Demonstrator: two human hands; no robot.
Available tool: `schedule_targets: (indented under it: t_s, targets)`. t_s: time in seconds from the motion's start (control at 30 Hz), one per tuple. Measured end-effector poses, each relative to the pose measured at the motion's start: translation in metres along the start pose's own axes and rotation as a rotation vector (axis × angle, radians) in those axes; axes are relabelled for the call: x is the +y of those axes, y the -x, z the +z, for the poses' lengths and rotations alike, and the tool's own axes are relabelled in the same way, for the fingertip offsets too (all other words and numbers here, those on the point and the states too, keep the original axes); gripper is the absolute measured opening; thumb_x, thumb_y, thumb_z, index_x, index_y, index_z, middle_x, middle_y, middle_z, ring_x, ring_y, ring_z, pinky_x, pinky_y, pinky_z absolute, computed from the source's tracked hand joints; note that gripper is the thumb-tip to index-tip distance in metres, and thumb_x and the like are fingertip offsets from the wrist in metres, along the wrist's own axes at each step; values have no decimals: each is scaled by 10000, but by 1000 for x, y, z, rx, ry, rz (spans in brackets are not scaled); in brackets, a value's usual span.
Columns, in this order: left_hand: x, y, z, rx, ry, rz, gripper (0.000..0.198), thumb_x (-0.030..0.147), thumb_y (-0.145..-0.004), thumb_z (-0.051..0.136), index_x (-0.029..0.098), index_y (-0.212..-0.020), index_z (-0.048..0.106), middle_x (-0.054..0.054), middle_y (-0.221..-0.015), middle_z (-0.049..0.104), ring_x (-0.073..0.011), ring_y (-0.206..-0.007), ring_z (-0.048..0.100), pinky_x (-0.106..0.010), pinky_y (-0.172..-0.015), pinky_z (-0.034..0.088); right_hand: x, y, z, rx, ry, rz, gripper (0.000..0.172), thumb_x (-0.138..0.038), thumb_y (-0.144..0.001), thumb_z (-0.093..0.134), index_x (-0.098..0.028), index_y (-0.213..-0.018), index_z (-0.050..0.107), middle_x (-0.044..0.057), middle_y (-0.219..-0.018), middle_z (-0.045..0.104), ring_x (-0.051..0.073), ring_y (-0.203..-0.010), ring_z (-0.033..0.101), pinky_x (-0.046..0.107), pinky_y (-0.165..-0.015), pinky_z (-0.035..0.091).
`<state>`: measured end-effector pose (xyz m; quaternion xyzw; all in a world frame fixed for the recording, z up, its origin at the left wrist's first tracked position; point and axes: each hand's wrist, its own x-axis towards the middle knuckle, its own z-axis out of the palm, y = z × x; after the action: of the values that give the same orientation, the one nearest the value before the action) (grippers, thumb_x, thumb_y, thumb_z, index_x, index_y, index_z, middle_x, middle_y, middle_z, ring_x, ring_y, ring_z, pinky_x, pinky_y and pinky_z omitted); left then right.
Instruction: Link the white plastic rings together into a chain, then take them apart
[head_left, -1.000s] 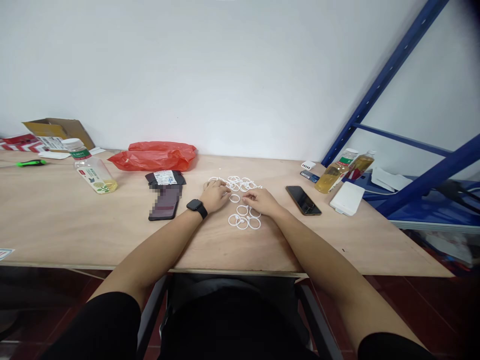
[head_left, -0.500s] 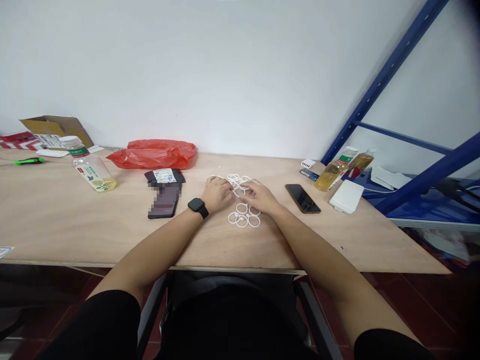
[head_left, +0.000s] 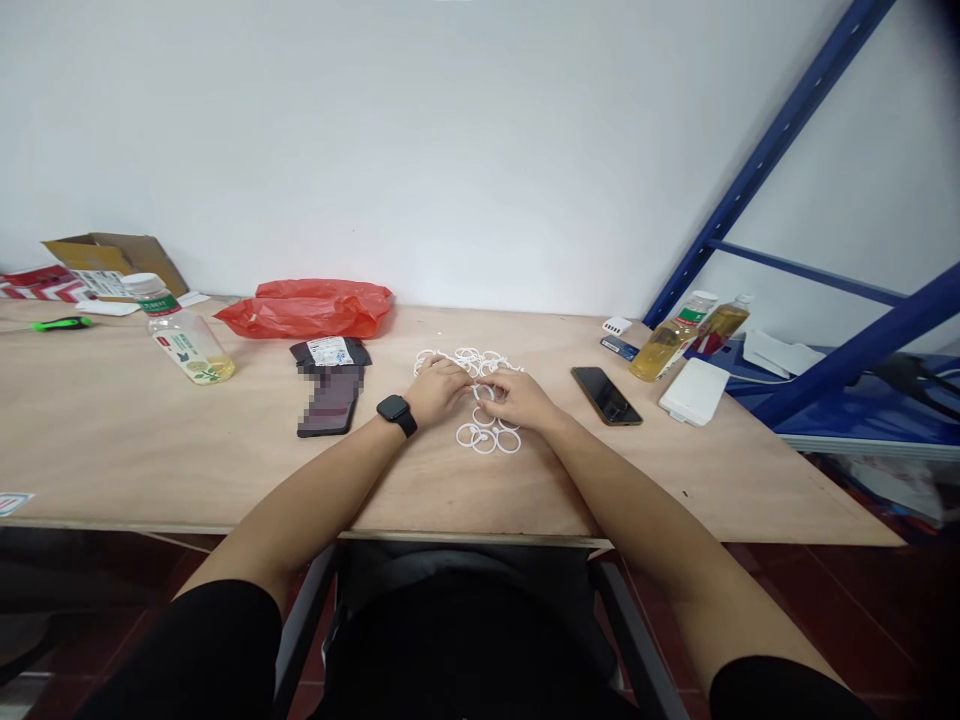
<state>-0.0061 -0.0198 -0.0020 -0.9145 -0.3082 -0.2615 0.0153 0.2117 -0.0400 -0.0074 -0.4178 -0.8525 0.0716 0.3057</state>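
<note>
Several thin white rings [head_left: 484, 451] with small round tabs lie on the wooden table in front of me, some overlapping. Behind my fingers is a looser heap of the same white rings [head_left: 469, 358]. My left hand [head_left: 439, 388], with a black watch on the wrist, reaches in from the left, its fingers bent together over a ring at the heap's near edge. From the right, my right hand [head_left: 517, 397] meets it, thumb and fingers about a white ring [head_left: 484, 393]. The fingertips nearly touch and partly hide their grip.
Left of my hands lie a dark phone [head_left: 330, 405], a black packet [head_left: 330, 352] and a red plastic bag [head_left: 315, 310]. A drink bottle [head_left: 184, 340] stands farther left. To the right are another phone [head_left: 606, 396], a white power bank [head_left: 695, 392] and a bottle [head_left: 667, 345] by a blue rack.
My fingertips have come closer together and slightly nearer to me. A ring now shows between them, and more of the heap behind is uncovered.
</note>
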Motion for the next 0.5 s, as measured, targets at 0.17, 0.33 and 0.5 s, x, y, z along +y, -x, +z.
schedule_targets:
  t_s: [0.17, 0.33, 0.5]
  targets:
    - [2, 0, 1, -9, 17, -49, 295, 335, -980, 432, 204, -1007, 695, -67, -1036, 712, -222, -1018, 590, -418, -989, 334, -1, 0, -2, 25, 23, 41, 326, -292, -776, 709, -193, -1086, 725, 34, -857, 673, 152, -744, 574, 268, -701, 431]
    - [-14, 1, -3, 9, -34, -243, 317, 390, -963, 457, 227, -1096, 695, -81, -1145, 686, -249, -1080, 579, -426, -992, 360, 5, 1, -5, 0, 26, 86, 309, -296, -799, 684, -200, -1089, 727, 30, -838, 667, 147, -728, 571, 265, -688, 421]
    - [-40, 10, -8, -48, -209, -582, 319, 366, -919, 478, 217, -1082, 708, -108, -1139, 677, -290, -1077, 587, -420, -940, 418, 6, 0, -5, -68, 1, 89, 283, -355, -825, 685, -211, -1063, 735, 34, -863, 692, 151, -754, 595, 267, -709, 431]
